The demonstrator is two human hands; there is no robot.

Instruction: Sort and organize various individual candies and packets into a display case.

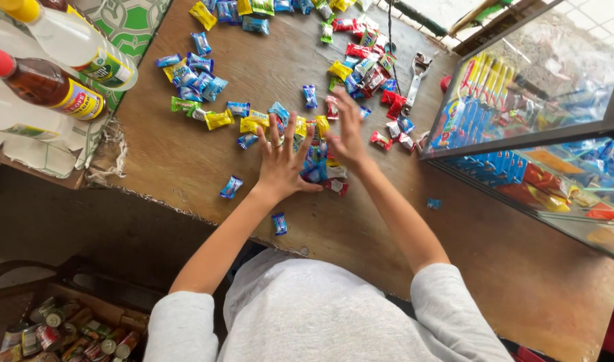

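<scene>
Many small wrapped candies in blue, yellow, green and red lie scattered over a brown wooden table. My left hand lies flat with fingers spread on a cluster of candies near the table's middle. My right hand is beside it, fingers spread and blurred, over red and blue candies. Neither hand grips anything. One blue candy lies apart at the left, another near the front edge.
A glass display case with colourful packets stands at the right. Two bottles stand at the upper left on a patterned cloth. A metal bottle opener lies by the case. A box of cans sits on the floor at the lower left.
</scene>
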